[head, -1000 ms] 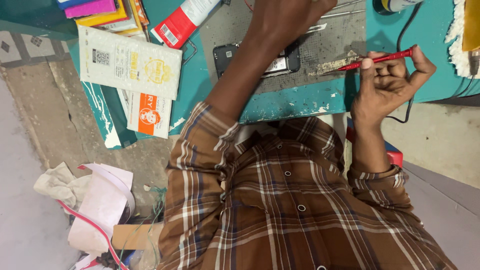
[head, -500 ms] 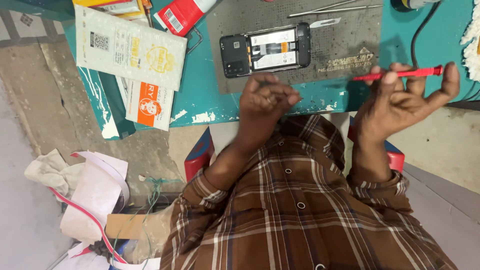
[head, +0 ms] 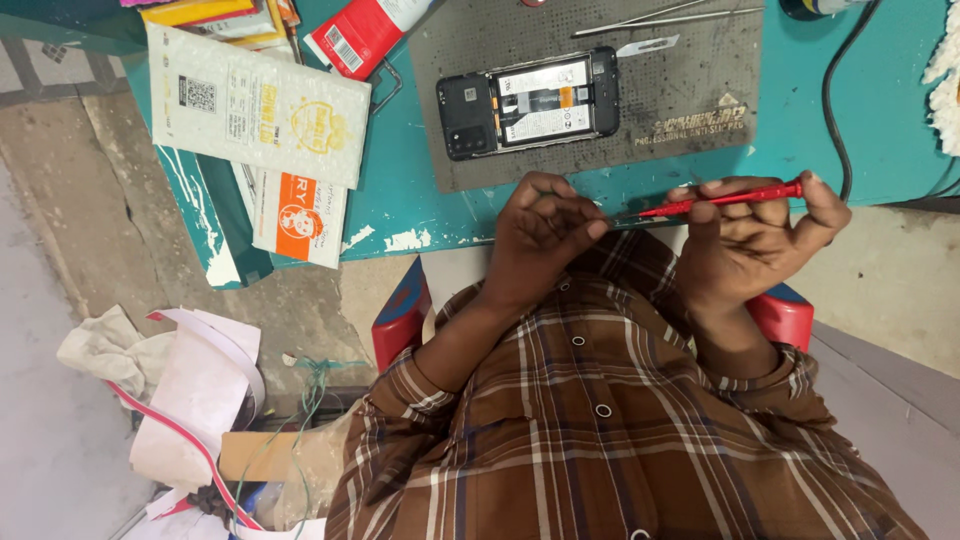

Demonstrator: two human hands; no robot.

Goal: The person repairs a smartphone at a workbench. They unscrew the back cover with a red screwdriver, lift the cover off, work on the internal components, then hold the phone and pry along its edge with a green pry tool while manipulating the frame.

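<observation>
My right hand (head: 750, 240) grips a slim red screwdriver (head: 735, 196), held level with its tip pointing left. My left hand (head: 540, 230) is curled at the table's near edge, its fingertips pinched together right at the screwdriver's tip; whether they hold anything tiny is not visible. Beyond both hands an opened black phone (head: 530, 102) with its back cover off lies on a grey work mat (head: 690, 90). Neither hand touches it.
The teal table (head: 870, 110) carries metal tweezers (head: 665, 17) and a small blade (head: 645, 46) on the mat, a black cable (head: 828, 100), white and orange packets (head: 260, 105) and a red box (head: 365, 30). Crumpled paper and rubbish (head: 190, 390) lie on the floor at left. A red stool (head: 790, 315) is under me.
My left hand has pulled back from the phone to the table's edge, meeting the screwdriver's tip. The phone is now uncovered. My right hand stayed at the edge with the screwdriver.
</observation>
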